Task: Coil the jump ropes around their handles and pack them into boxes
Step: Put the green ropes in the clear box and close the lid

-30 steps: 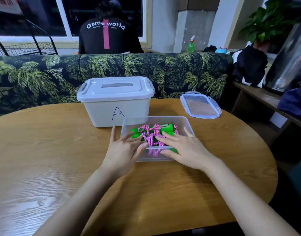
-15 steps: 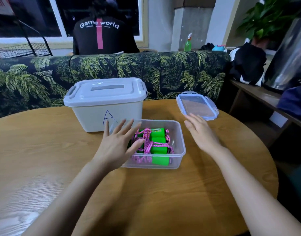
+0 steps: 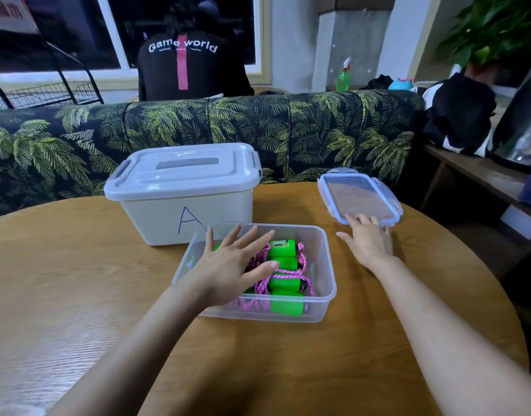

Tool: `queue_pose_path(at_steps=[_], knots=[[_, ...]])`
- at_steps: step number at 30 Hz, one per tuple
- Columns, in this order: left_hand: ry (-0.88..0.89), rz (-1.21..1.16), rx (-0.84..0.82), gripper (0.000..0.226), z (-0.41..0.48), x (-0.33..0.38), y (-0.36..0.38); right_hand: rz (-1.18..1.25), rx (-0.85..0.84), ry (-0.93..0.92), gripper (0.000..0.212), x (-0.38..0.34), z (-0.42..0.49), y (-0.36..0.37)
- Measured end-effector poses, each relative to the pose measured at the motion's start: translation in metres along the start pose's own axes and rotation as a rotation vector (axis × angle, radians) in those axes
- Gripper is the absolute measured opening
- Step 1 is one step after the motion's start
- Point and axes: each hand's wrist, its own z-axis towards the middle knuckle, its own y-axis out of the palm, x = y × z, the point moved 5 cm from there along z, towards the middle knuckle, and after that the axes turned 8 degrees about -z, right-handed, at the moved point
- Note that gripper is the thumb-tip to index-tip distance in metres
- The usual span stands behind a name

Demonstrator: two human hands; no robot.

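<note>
A clear plastic box stands on the round wooden table. Inside lies a jump rope with green handles and pink cord wound around them. My left hand hovers flat over the box's left half, fingers spread, hiding part of the rope. My right hand reaches to the right, fingertips touching the near edge of the clear lid with a blue rim, which lies flat on the table.
A white lidded bin marked "A" stands just behind the clear box. A palm-print sofa runs behind the table, and a person in a black shirt sits beyond it. A shelf with bags is at the right.
Both hands left the rope in the box. My right hand moved right and away to the lid; my left hand lifted and spread over the box.
</note>
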Motion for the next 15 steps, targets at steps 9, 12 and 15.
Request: queue_pose_path(at_steps=[9, 12, 15], knots=[[-0.013, -0.054, -0.012, 0.086, -0.006, 0.003, 0.001, 0.108, 0.19, -0.034, 0.02, 0.0, -0.026, -0.019], [-0.002, -0.05, 0.017, 0.091, -0.014, 0.003, 0.004, 0.238, 0.261, 0.029, 0.017, 0.009, -0.034, -0.031], [0.002, -0.017, 0.033, 0.093, -0.018, 0.006, 0.005, 0.465, 0.395, 0.084, 0.01, 0.015, -0.045, -0.05]])
